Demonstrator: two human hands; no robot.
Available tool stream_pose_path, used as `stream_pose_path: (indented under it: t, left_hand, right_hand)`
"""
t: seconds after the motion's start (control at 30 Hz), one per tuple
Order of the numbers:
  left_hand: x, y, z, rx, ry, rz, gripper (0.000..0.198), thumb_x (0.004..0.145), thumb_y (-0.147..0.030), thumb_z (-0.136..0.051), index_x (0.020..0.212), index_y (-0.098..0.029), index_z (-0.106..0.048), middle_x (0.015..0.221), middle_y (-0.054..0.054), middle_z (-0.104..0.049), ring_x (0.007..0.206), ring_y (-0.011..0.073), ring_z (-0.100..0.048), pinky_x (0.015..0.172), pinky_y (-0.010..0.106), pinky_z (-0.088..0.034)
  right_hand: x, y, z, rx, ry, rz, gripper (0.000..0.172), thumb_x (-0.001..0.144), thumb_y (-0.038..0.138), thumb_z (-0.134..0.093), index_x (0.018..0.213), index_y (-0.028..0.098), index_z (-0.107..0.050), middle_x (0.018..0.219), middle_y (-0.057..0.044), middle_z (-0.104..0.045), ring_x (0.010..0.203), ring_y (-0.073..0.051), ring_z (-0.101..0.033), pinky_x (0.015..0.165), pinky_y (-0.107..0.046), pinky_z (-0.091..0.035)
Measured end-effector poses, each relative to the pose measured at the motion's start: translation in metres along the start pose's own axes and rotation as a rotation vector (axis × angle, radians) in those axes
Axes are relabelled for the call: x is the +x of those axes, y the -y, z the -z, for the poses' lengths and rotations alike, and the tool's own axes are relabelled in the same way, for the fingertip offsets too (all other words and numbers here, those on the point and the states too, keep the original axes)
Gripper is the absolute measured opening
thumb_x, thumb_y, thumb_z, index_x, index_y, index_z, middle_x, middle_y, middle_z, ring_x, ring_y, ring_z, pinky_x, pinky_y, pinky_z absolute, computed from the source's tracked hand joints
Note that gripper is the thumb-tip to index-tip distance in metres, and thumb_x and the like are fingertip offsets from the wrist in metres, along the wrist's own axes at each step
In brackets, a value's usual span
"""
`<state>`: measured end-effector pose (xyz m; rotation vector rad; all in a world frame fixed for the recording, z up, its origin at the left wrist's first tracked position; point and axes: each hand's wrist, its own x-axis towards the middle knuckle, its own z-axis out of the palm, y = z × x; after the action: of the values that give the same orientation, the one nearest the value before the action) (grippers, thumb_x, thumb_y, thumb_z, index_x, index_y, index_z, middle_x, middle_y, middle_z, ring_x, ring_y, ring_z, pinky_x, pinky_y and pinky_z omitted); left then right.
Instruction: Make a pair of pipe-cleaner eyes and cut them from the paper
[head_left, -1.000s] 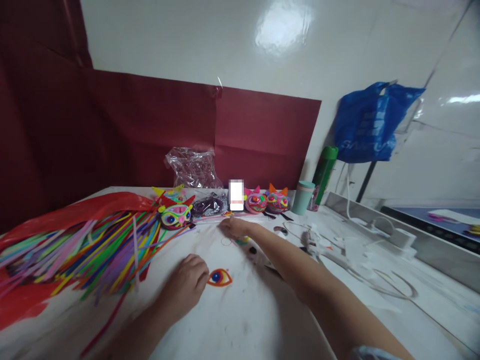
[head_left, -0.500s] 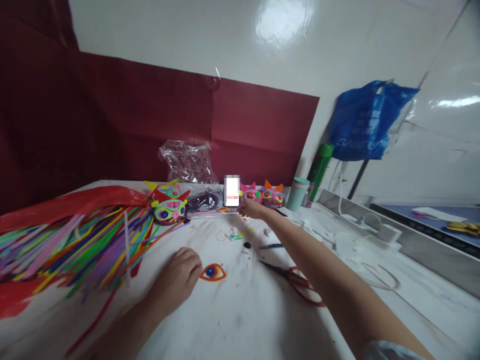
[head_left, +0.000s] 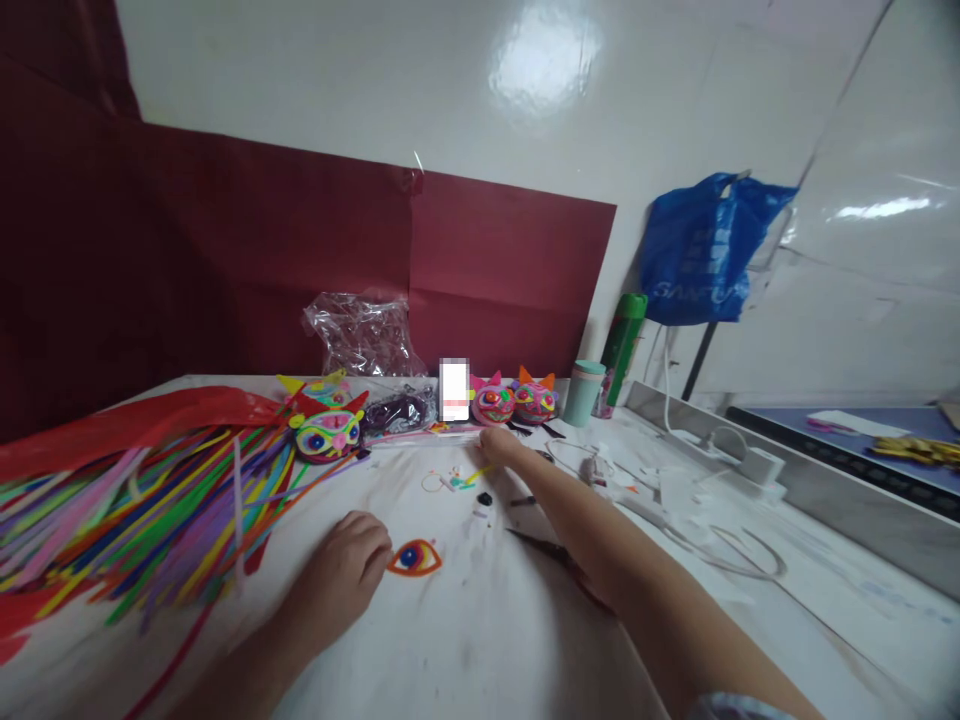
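Note:
My left hand (head_left: 351, 562) rests on the white table with its fingers curled together. Just right of its fingertips lies a flat eye-shaped piece (head_left: 415, 558) with an orange outline and a blue centre. My right hand (head_left: 501, 448) reaches far forward, low over the table, below a pink-eared decorated head (head_left: 492, 401) and to the right of a phone with a lit white screen (head_left: 454, 395). Its fingers are hidden behind the hand. Under the right forearm lie scissors (head_left: 541, 546), blades pointing left, handles mostly covered. Small coloured scraps (head_left: 454, 480) and a black bit (head_left: 484, 499) lie between the hands.
Colourful strips (head_left: 172, 510) and red cloth (head_left: 187, 405) spread at left beside another decorated head (head_left: 327, 437). Clear plastic wrap (head_left: 365, 335) stands at the back. On the right are an orange-eared head (head_left: 535, 400), a teal cup (head_left: 583, 393), a green can (head_left: 624, 340) and white cables (head_left: 750, 560).
My right hand has drawn back a little from beside the phone, and its forearm now covers the scissors' handles. The left hand keeps its place by the eye piece. The view has shifted slightly.

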<state>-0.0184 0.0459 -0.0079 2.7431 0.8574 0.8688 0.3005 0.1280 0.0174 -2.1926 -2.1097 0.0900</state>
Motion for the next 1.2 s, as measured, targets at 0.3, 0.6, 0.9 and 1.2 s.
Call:
stream_pose_path:
  t: [0.3, 0.6, 0.9, 1.2]
  left_hand:
    - [0.001, -0.004, -0.002, -0.035, -0.011, -0.026, 0.021, 0.086, -0.017, -0.045, 0.070, -0.020, -0.058, 0.078, 0.003, -0.061, 0.080, 0.0186, -0.055, 0.074, 0.032, -0.045]
    - [0.001, -0.001, -0.002, -0.017, -0.019, -0.012, 0.019, 0.085, -0.015, -0.046, 0.070, -0.020, -0.058, 0.077, 0.003, -0.061, 0.080, 0.0186, -0.055, 0.073, 0.032, -0.044]
    - [0.001, -0.003, 0.000, 0.010, 0.000, -0.010, 0.020, 0.086, -0.016, -0.044, 0.072, -0.019, -0.057, 0.080, 0.004, -0.062, 0.083, 0.0191, -0.056, 0.075, 0.032, -0.045]
    - [0.001, -0.005, 0.005, -0.015, -0.050, 0.011, 0.019, 0.083, -0.016, -0.045, 0.071, -0.020, -0.058, 0.077, 0.003, -0.063, 0.081, 0.0196, -0.057, 0.074, 0.032, -0.046]
  right_hand:
    - [-0.014, -0.029, 0.028, 0.043, 0.207, 0.110, 0.028, 0.090, 0.031, -0.055, 0.114, 0.016, -0.057, 0.115, -0.007, -0.059, 0.096, -0.021, -0.060, 0.080, -0.039, -0.052]
    - [-0.021, 0.007, 0.012, 0.031, 0.199, 0.254, 0.026, 0.090, 0.030, -0.055, 0.111, 0.016, -0.059, 0.114, -0.007, -0.059, 0.094, -0.020, -0.060, 0.078, -0.037, -0.052]
    - [-0.025, 0.039, 0.003, 0.019, 0.139, 0.401, 0.021, 0.090, 0.030, -0.055, 0.104, 0.015, -0.062, 0.109, -0.006, -0.062, 0.092, -0.018, -0.061, 0.080, -0.037, -0.051]
    - [-0.067, 0.068, 0.001, 0.122, 0.100, 0.538, 0.018, 0.081, 0.013, -0.052, 0.087, 0.017, -0.069, 0.090, -0.005, -0.072, 0.076, -0.016, -0.063, 0.070, -0.023, -0.045]
